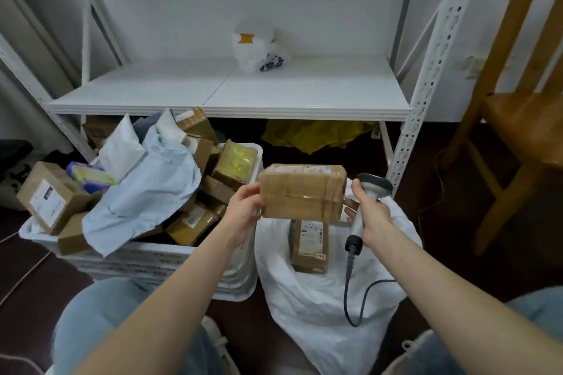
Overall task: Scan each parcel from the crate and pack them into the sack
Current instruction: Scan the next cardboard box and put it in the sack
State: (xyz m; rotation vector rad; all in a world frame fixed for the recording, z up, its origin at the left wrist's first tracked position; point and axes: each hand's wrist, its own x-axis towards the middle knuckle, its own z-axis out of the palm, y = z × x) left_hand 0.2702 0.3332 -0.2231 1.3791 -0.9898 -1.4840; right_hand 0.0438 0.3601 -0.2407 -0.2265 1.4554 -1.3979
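My left hand grips the left end of a taped brown cardboard parcel, held in the air above the mouth of the white sack. My right hand grips the handle of a grey corded barcode scanner, its head just right of the parcel. Inside the sack lies another brown parcel with a white label. The white crate at the left is heaped with several brown boxes and a large pale poly mailer.
A white metal shelf unit stands behind, holding a white plastic bag. Yellow fabric lies under the shelf. A wooden chair is at the right. My knees in jeans flank the sack and crate.
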